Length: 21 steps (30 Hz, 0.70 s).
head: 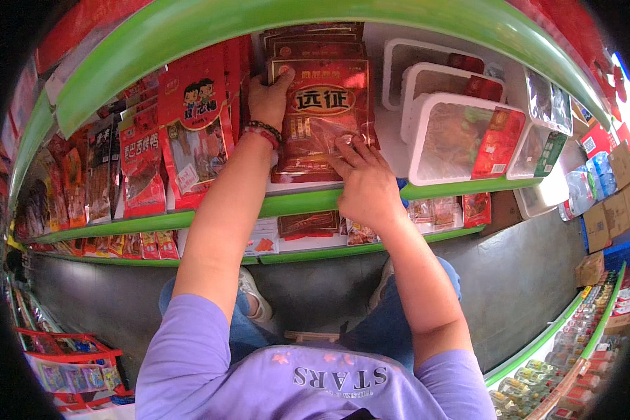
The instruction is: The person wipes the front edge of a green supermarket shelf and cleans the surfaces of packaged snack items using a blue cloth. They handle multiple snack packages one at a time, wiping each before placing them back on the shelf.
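Note:
A red plastic food packet (323, 113) with a clear lower window stands at the front of a row of similar packets on the shelf. My left hand (273, 97) grips its upper left edge, the thumb lying over the front and the other fingers hidden behind. The spread fingertips of my right hand (365, 173) rest on the packet's lower right front. Left of my left hand stands a large red snack packet (194, 126) with two cartoon figures. Right of my right hand, white plastic trays (441, 139) with clear film and red labels lean in a row.
A green shelf edge (307, 202) runs below the packets, and another green rail (315, 13) arches above. More snack packets (157, 245) lie on the lower shelf. Bottles (530, 373) line a shelf at the lower right. Cardboard boxes (598, 226) and water jugs (580, 191) stand at the right.

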### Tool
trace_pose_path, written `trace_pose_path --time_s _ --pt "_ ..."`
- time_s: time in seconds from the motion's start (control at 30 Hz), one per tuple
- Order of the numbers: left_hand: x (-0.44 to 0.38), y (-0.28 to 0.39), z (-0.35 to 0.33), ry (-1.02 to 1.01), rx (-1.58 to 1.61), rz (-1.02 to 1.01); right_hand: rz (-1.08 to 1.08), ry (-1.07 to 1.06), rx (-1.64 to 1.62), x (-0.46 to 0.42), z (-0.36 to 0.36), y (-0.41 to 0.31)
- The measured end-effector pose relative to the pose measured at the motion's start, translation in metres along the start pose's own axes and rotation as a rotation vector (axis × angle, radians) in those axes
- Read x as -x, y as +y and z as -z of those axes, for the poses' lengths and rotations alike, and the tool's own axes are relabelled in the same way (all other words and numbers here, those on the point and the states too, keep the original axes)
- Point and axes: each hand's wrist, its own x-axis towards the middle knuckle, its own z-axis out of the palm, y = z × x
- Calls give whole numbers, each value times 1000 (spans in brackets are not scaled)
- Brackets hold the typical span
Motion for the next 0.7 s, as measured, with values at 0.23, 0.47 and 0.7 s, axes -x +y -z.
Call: trace_pose_path --time_s 0.23,0.47,0.7 --pt "8 -2 -2 59 -316 -295 -33 -28 134 -2 5 -4" --pt "16 10 -4 156 -424 -280 213 -116 6 3 3 -24" --pt "3 -3 -4 179 -290 -325 156 -133 -66 1 5 -20"
